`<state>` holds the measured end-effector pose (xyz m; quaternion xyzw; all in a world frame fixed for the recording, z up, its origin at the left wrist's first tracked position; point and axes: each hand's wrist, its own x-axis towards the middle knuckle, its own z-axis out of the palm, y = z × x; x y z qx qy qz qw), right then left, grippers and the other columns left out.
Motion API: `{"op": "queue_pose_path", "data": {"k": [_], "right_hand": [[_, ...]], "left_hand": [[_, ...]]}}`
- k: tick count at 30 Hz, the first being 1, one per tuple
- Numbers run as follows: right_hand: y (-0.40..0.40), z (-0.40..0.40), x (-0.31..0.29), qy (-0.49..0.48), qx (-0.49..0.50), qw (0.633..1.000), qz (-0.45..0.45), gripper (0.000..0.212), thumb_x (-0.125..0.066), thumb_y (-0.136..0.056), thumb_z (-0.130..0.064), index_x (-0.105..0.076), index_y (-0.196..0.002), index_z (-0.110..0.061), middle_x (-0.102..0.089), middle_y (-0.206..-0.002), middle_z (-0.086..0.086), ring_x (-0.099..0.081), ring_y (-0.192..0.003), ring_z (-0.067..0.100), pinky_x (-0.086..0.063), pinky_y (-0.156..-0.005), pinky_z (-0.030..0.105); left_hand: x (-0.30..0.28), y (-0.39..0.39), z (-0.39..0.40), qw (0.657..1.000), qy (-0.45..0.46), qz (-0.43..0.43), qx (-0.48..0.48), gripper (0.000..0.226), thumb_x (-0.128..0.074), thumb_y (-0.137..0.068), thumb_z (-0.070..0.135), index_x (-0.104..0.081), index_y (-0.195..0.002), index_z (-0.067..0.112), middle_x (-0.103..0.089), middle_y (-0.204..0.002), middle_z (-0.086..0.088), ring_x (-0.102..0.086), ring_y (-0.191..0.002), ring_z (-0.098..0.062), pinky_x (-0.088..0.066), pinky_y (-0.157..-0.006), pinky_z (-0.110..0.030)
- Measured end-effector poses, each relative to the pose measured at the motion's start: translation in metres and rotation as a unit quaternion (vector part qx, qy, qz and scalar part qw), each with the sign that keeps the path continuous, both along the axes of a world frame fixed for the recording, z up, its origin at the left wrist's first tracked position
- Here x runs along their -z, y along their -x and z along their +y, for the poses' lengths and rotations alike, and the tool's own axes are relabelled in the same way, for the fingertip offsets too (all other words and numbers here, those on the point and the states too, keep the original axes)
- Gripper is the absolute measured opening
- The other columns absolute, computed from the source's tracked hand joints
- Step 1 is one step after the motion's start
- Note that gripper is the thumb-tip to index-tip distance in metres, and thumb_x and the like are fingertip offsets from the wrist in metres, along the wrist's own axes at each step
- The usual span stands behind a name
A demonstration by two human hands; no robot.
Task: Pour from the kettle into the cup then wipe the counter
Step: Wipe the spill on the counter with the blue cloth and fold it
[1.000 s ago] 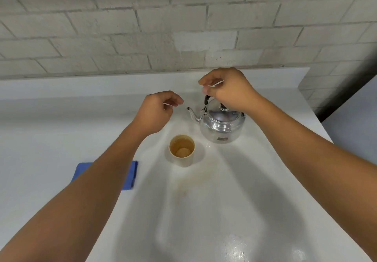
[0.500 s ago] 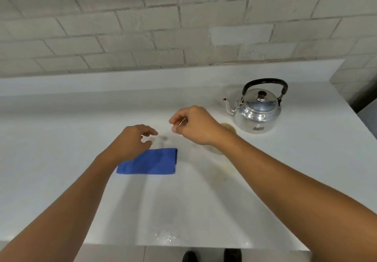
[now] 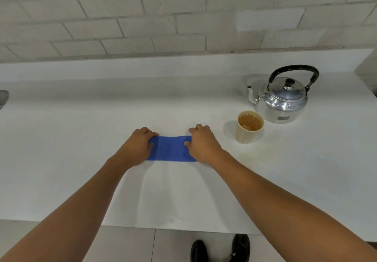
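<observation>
A folded blue cloth lies flat on the white counter in the middle of the view. My left hand rests on its left end and my right hand on its right end, fingers curled over the edges. To the right stands a beige paper cup holding brownish liquid. Behind the cup sits a shiny metal kettle with a black handle, its spout pointing left. Neither hand touches the cup or kettle.
A brick wall rises behind the counter's low backsplash. A faint brownish stain marks the counter in front of the cup. A grey object peeks in at the far left edge. Black shoes show below the counter's front edge.
My right hand let go of the kettle handle and both hands moved left and down onto the blue cloth. The view shifted left, so kettle and cup now sit to the right.
</observation>
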<state>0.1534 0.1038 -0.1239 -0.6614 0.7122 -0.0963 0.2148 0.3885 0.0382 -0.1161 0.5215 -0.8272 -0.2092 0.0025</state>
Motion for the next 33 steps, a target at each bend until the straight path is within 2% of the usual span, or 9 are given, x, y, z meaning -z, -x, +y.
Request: {"op": "queue_pose_path", "data": {"k": [3,5,9,14,18,22,27,30,33], "right_hand": [[-0.007,0.001,0.007,0.006,0.004,1.000,0.009,0.032,-0.053,-0.096,-0.029,-0.061,-0.120,-0.009,-0.054,-0.119,0.010,-0.046,-0.111,0.029,-0.044,-0.092,0.036],[-0.011,0.003,0.009,0.007,0.018,1.000,-0.007,0.030,-0.053,-0.095,-0.025,-0.062,-0.118,-0.008,-0.052,-0.118,0.011,-0.045,-0.111,0.028,-0.044,-0.092,0.036],[-0.013,0.016,-0.001,0.044,0.080,0.989,-0.118,0.017,-0.058,-0.091,-0.018,-0.066,-0.103,-0.010,-0.054,-0.111,0.007,-0.049,-0.104,0.024,-0.048,-0.086,0.034],[-0.004,0.058,-0.021,0.068,0.174,0.926,-0.328,0.004,-0.065,-0.088,-0.019,-0.064,-0.089,-0.022,-0.067,-0.085,-0.006,-0.060,-0.072,0.004,-0.043,-0.057,0.010],[0.012,0.101,-0.026,0.119,0.231,0.885,-0.387,0.006,-0.068,-0.090,-0.021,-0.067,-0.093,-0.026,-0.071,-0.088,-0.012,-0.065,-0.081,0.000,-0.046,-0.064,0.009],[0.041,0.138,-0.023,0.131,0.278,0.870,-0.386,0.009,-0.069,-0.091,-0.021,-0.069,-0.098,-0.027,-0.073,-0.088,-0.020,-0.067,-0.086,-0.004,-0.048,-0.067,0.007],[0.089,0.179,-0.021,0.093,0.311,0.890,-0.319,0.015,-0.064,-0.095,-0.023,-0.068,-0.103,-0.036,-0.070,-0.097,-0.022,-0.061,-0.089,-0.014,-0.045,-0.065,0.004],[0.118,0.197,-0.019,0.060,0.319,0.900,-0.291,0.027,-0.055,-0.098,-0.014,-0.068,-0.102,-0.038,-0.070,-0.100,-0.021,-0.062,-0.094,-0.005,-0.043,-0.072,0.012],[0.146,0.206,-0.019,0.044,0.325,0.908,-0.260,0.031,-0.051,-0.098,-0.010,-0.067,-0.095,-0.036,-0.070,-0.097,-0.017,-0.062,-0.093,0.001,-0.043,-0.069,0.015]], "left_hand": [[0.005,-0.001,0.003,1.000,0.001,-0.004,0.006,0.036,-0.052,-0.102,0.011,-0.062,-0.137,0.013,-0.059,-0.121,-0.009,-0.053,-0.113,-0.027,-0.043,-0.099,-0.033],[0.005,-0.001,0.004,1.000,0.000,0.013,-0.002,0.026,-0.055,-0.100,0.010,-0.068,-0.122,0.009,-0.055,-0.108,-0.007,-0.055,-0.100,-0.026,-0.047,-0.091,-0.035],[-0.003,-0.002,0.007,0.998,-0.005,0.053,-0.022,0.008,-0.061,-0.094,0.008,-0.068,-0.098,0.007,-0.055,-0.098,-0.006,-0.057,-0.078,-0.023,-0.041,-0.067,-0.022],[-0.029,-0.002,0.034,0.985,-0.046,0.152,-0.064,0.018,-0.063,-0.091,0.013,-0.065,-0.091,0.030,-0.072,-0.084,0.008,-0.065,-0.068,-0.007,-0.048,-0.059,-0.014],[-0.030,0.019,0.077,0.962,-0.086,0.238,-0.104,0.013,-0.069,-0.091,0.017,-0.068,-0.092,0.030,-0.073,-0.086,0.011,-0.067,-0.075,-0.008,-0.050,-0.063,-0.016],[-0.013,0.053,0.116,0.941,-0.142,0.288,-0.102,0.014,-0.072,-0.094,0.020,-0.070,-0.095,0.033,-0.074,-0.091,0.017,-0.068,-0.081,-0.007,-0.051,-0.064,-0.011],[0.000,0.095,0.147,0.929,-0.189,0.309,-0.079,0.016,-0.075,-0.092,0.019,-0.072,-0.094,0.034,-0.076,-0.090,0.015,-0.071,-0.081,-0.007,-0.053,-0.066,-0.014],[0.005,0.121,0.164,0.929,-0.201,0.302,-0.071,0.014,-0.079,-0.088,0.022,-0.071,-0.090,0.033,-0.075,-0.087,0.009,-0.070,-0.076,-0.004,-0.052,-0.063,-0.014],[0.010,0.150,0.182,0.930,-0.208,0.296,-0.064,0.014,-0.081,-0.086,0.022,-0.071,-0.088,0.032,-0.073,-0.086,0.010,-0.065,-0.070,0.004,-0.049,-0.060,-0.010]]}}
